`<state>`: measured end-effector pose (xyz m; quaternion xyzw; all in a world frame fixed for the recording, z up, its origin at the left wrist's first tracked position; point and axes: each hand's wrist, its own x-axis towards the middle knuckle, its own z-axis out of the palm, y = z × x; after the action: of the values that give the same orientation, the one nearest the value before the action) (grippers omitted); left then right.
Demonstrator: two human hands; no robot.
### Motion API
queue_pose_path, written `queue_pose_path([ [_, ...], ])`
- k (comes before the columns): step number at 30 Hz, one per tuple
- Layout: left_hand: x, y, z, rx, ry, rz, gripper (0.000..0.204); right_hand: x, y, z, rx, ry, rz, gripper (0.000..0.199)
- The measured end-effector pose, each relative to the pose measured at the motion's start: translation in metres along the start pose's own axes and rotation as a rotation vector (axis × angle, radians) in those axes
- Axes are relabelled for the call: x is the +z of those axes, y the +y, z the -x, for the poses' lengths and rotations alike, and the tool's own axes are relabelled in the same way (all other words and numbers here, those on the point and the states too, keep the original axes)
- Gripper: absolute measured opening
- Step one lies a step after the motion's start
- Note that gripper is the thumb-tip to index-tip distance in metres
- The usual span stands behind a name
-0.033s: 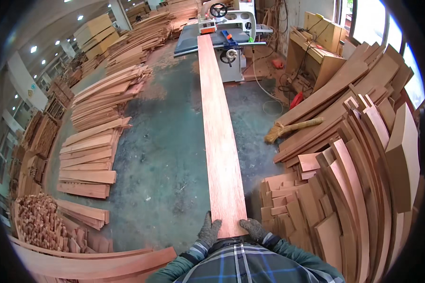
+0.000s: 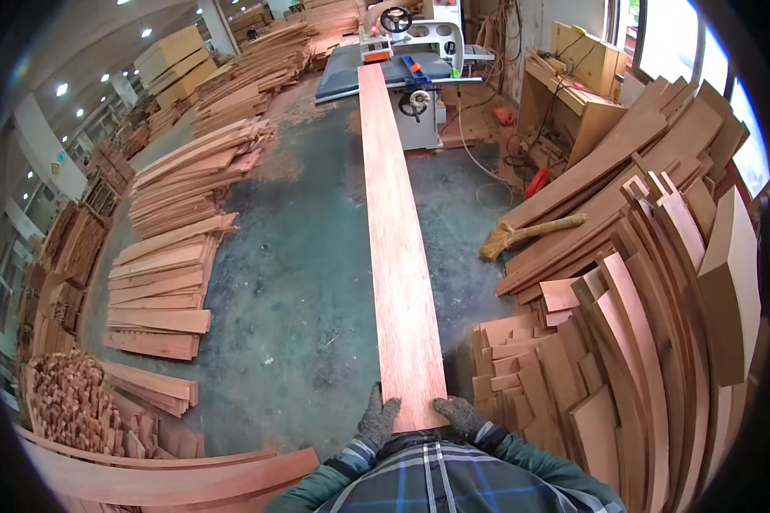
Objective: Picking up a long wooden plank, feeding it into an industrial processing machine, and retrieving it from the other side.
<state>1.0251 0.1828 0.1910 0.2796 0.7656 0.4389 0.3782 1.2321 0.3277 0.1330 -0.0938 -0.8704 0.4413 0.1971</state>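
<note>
Two gloved hands, L (image 2: 376,419) & R (image 2: 460,416), are clamped on the near end of a long reddish plank (image 2: 398,248); from the fingers it is carried fwd onto the table saw (image 2: 402,64).

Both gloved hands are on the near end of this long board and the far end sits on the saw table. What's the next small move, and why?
Probably a short, straight push forward. The left hand and right hand grip the near corners of the long board, whose far end already lies on the saw table. Keep it level: most of its length hangs unsupported above the floor.
</note>
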Motion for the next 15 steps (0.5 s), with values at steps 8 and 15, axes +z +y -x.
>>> queue_pose_path([
  [8, -0.017, 0.061, -0.030, 0.032, 0.051, 0.230, 0.072, -0.070, -0.076, -0.081, 0.848, 0.051, -0.881, 0.043],
  [15, -0.030, 0.092, -0.078, 0.022, -0.060, 0.459, 0.079, -0.078, -0.044, -0.121, 0.444, 0.165, -0.295, 0.030],
])
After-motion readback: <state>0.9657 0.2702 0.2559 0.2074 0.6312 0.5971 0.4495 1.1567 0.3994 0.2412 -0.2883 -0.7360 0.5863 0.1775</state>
